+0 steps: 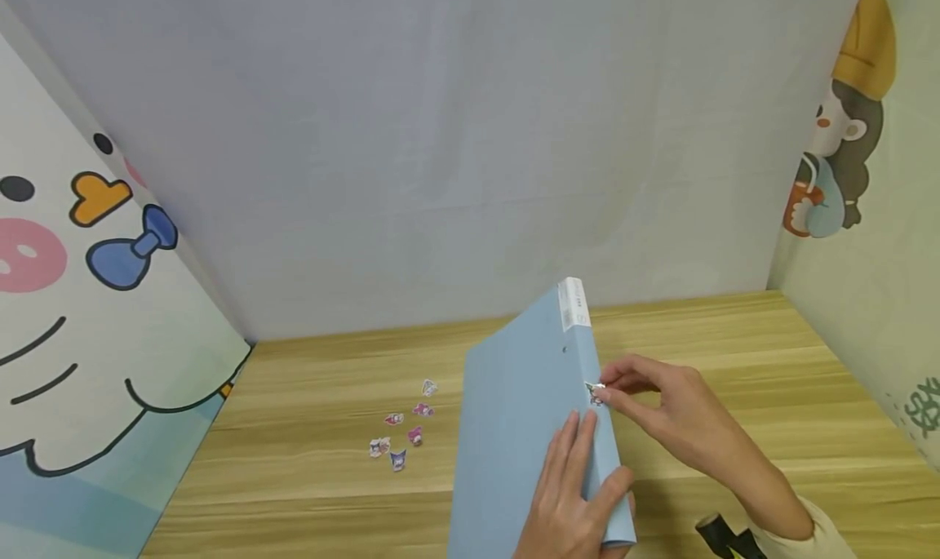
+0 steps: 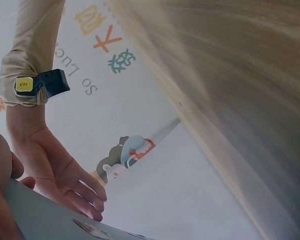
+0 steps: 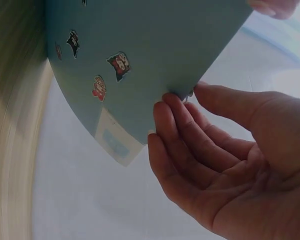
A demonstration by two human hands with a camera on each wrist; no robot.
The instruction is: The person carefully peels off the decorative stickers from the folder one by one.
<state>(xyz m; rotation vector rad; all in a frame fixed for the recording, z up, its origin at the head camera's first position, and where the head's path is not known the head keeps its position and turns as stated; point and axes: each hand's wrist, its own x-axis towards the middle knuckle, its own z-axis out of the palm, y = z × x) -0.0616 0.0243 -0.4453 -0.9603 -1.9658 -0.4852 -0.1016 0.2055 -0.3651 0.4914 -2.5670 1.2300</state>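
Note:
A light blue file folder [image 1: 514, 404] stands on edge, its spine facing up toward me and a white label [image 1: 574, 304] at the far end. My left hand [image 1: 569, 498] grips it near the close end, fingers along one cover and thumb at the spine. With thumb and forefinger, my right hand [image 1: 679, 416] pinches a small cartoon sticker [image 1: 594, 393] right at the spine. Several cartoon stickers [image 3: 119, 66] show on the folder's other cover in the right wrist view. The left wrist view catches the right hand [image 2: 60, 170] beyond the folder's edge.
Several loose cartoon stickers [image 1: 397, 460] lie on the wooden table [image 1: 308, 428] left of the folder. A black device [image 1: 723, 534] sits at the right wrist. A grey-white curtain [image 1: 441, 151] hangs behind, with cartoon-printed panels [image 1: 110, 314] at both sides.

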